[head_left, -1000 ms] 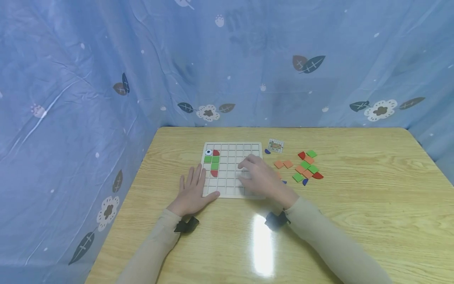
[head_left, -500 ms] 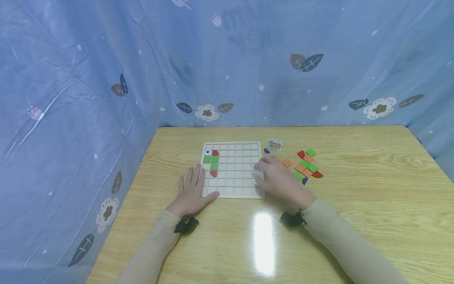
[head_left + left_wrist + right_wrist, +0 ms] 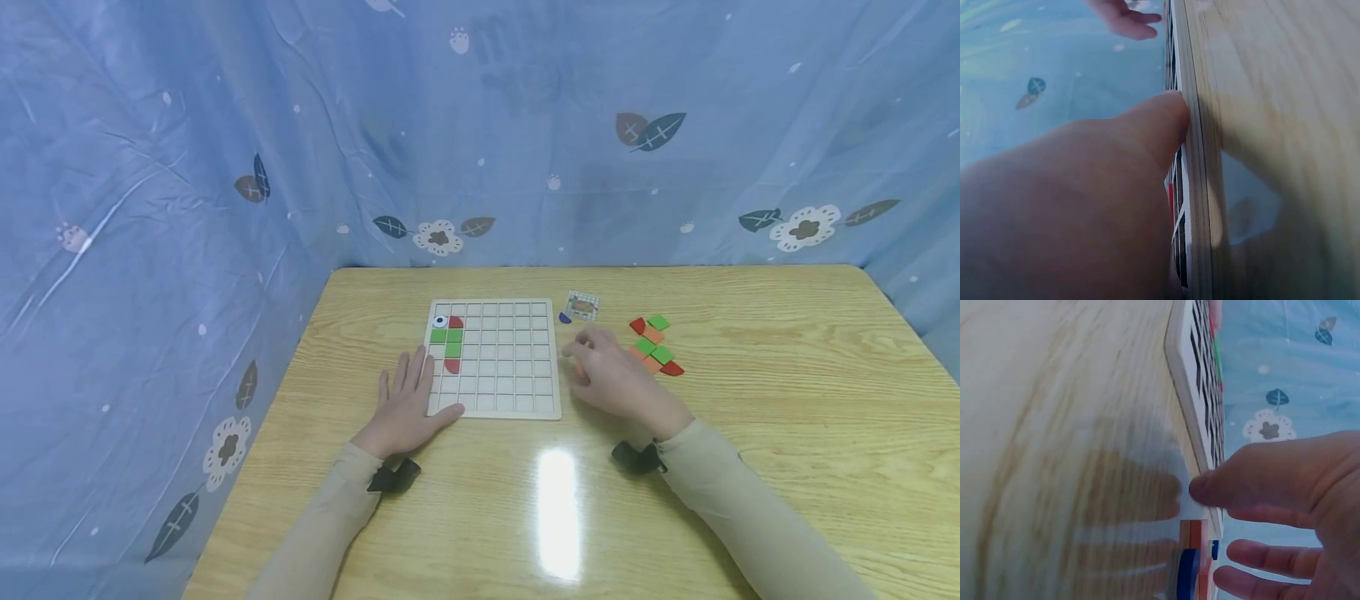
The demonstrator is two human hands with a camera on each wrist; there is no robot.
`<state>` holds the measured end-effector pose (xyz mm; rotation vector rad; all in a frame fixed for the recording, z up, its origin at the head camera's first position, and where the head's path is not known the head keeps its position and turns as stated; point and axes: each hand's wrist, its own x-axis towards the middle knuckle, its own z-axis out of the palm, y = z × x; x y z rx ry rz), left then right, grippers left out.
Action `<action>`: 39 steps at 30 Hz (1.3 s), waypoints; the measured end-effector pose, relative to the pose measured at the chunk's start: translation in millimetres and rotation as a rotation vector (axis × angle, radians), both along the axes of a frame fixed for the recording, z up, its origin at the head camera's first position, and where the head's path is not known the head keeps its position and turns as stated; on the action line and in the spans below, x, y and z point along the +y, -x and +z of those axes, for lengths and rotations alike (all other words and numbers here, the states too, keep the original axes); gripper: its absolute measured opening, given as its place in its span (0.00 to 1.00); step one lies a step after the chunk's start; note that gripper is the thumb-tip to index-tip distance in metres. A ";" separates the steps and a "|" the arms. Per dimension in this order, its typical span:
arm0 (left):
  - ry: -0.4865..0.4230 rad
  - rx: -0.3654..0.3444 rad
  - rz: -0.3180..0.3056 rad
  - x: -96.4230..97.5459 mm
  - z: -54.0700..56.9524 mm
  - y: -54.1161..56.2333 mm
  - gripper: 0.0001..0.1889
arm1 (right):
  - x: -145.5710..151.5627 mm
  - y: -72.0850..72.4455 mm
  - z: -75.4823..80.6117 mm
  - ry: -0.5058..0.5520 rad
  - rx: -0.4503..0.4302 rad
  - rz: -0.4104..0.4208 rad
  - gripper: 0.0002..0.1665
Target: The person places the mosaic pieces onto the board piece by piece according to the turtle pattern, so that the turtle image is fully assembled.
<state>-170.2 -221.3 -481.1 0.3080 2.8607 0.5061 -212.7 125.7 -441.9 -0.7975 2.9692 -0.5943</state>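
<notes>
A white grid board (image 3: 502,392) lies on the wooden table. In its upper left cells sit a white eye tile (image 3: 440,322), green square tiles (image 3: 453,349) and red quarter-round tiles (image 3: 452,366). My left hand (image 3: 405,408) rests flat with spread fingers on the board's lower left edge, thumb on the near rim (image 3: 1188,187). My right hand (image 3: 618,375) hovers just right of the board, fingers bent and nothing between them. Close below its fingertips, an orange tile (image 3: 1194,532) and a blue rounded tile (image 3: 1187,575) lie on the table, mostly hidden in the head view.
Right of my right hand lies a loose cluster of red, green and orange tiles, with a green tile (image 3: 658,322) at its far end. A small picture card (image 3: 582,306) and a blue half-round tile (image 3: 565,317) lie behind. A blue patterned curtain (image 3: 480,125) hangs behind the table.
My right hand has moved right, from over the board to the loose orange tiles beside it, now covering several of them. My left hand stays in place, and the tiles on the board look the same.
</notes>
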 end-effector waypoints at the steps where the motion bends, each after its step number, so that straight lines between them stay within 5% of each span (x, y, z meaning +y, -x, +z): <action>1: 0.002 0.000 0.000 0.0 0.2 -0.1 0.56 | 0.2 0.1 -0.5 -0.006 0.000 0.003 0.19; 26: -0.022 -0.009 0.000 -1.4 1.7 -0.4 0.56 | 0.0 2.9 -8.2 -0.103 0.118 0.053 0.10; 39: -0.015 -0.002 -0.005 -2.4 -0.9 0.3 0.56 | -0.7 5.9 -8.9 -0.015 0.146 0.059 0.07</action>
